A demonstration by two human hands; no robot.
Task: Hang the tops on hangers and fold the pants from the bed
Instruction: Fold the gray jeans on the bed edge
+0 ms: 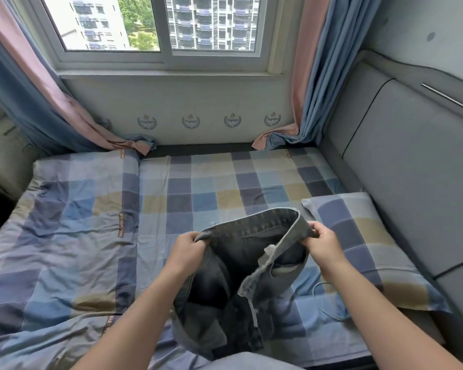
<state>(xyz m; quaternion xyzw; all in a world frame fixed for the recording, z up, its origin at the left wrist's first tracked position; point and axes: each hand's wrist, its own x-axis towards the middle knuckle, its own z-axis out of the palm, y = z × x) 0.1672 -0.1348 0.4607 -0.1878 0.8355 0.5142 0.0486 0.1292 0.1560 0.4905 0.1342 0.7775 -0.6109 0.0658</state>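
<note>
- The jeans (219, 284) hang just above the near edge of the bed (225, 188). The waistband is up and spread open, and the legs sag down onto the checked sheet.
- The left hand (189, 248) has its fingers curled tight round the left side of the waistband. The right hand (322, 245) pinches the right side between thumb and curled fingers.
- A thin pale cord (318, 303) loops on the sheet just right of the jeans, near the pillow (364, 244).
- The sheet is a check of blue, grey and tan squares. A quilt (64, 236) in the same check lies rumpled over the left half, and the matching pillow lies flat at the right.
- A grey padded headboard (412, 169) runs along the right side, behind the pillow.
- Past the far edge stands a pale wall printed with crests (190, 121), with a window (166, 30) above it showing tower blocks and trees.
- Pink-and-blue curtains (313, 76) hang at either side, their hems resting at the bed's far corners.
- The jeans' legs bunch together, so their lower ends are hard to make out.
- A strip of pale cloth (251, 363) is cut off by the bottom edge, and I cannot tell what it is.
- The floor to the left of the bed is too dark to read.
- Count: one pair of jeans, two hands, one cord, one quilt, one pillow, two curtains, four crests, two window panes.
</note>
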